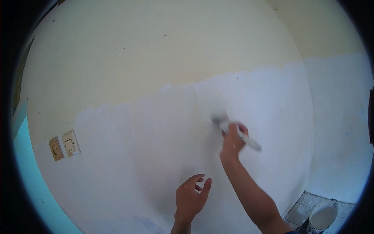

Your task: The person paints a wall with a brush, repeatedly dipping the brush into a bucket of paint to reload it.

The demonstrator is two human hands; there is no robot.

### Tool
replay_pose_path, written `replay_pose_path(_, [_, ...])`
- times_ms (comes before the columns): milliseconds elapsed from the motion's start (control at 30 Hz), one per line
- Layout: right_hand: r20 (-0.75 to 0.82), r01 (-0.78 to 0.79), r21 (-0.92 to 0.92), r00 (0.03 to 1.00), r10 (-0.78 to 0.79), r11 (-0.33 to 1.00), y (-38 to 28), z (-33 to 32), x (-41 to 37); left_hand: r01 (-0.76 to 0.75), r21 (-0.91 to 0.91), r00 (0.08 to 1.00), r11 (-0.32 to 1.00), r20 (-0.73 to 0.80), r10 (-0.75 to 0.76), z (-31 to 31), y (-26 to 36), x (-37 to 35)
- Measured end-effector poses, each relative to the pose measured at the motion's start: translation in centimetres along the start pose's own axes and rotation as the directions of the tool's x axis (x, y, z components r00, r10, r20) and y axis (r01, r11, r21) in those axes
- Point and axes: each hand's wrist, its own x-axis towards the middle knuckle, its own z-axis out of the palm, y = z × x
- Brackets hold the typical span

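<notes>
My right hand (233, 138) is wrapped round the handle of a paintbrush (252, 143), whose bristles point up and left against the wall (163, 132). The bristle end is blurred. White paint covers the lower part of this wall, with a ragged border below the cream upper part. Lower down and to the left, my left hand (191, 197) is raised in front of the white area. Its fingers are loosely curled, thumb apart, and nothing is held in them.
A light switch (70, 144) and a brownish socket (55, 149) sit on the wall at left. A bucket of white paint (324, 215) stands on the tiled floor (299, 212) at lower right. The adjoining wall (339, 117) meets this one at a corner on the right.
</notes>
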Motion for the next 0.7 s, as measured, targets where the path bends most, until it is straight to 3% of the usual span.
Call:
replay_pose_path(133, [-0.086,-0.117,0.041,0.989,0.120,0.992,-3.0,-4.0,-3.6,0.020,0.007,1.000,1.000,-0.022,-0.019,-1.1,-0.9,-0.3])
replay_pose_path(300, [0.060,0.088,0.249,0.992,-0.106,0.965,-6.3,8.9,-2.7,0.046,0.000,0.999,0.999,-0.019,-0.046,-1.9,-0.9,-0.4])
replay_pose_path(333, [0.099,0.045,0.224,0.993,-0.068,0.973,-7.1,10.5,-3.0,0.055,0.003,0.998,0.998,-0.013,-0.055,-1.7,-0.9,-0.5])
replay_pose_path(400, [0.054,0.135,-0.015,0.990,-0.134,0.991,-3.2,11.3,-0.6,0.072,0.005,0.997,0.997,0.004,-0.072,-1.5,-1.2,-1.0])
replay_pose_path(467, [0.012,0.207,-0.064,0.978,-0.206,0.976,2.1,6.8,0.0,0.081,0.006,0.996,0.997,0.020,-0.082,-1.3,-1.6,-1.3])
replay_pose_path(600, [-0.107,-0.132,-0.025,0.986,0.128,0.991,1.9,-7.0,-6.9,0.089,0.038,0.995,0.995,0.035,-0.090,-2.0,-1.8,-2.0])
replay_pose_path(633, [-0.167,-0.217,-0.061,0.964,0.205,0.974,0.9,-8.6,-8.3,0.091,0.047,0.995,0.995,0.037,-0.093,-2.1,-2.0,-2.0])
replay_pose_path(700, [-0.117,-0.143,0.012,0.983,0.143,0.990,-1.1,-7.2,-8.4,0.081,0.046,0.996,0.996,0.027,-0.083,-2.2,-2.0,-1.9])
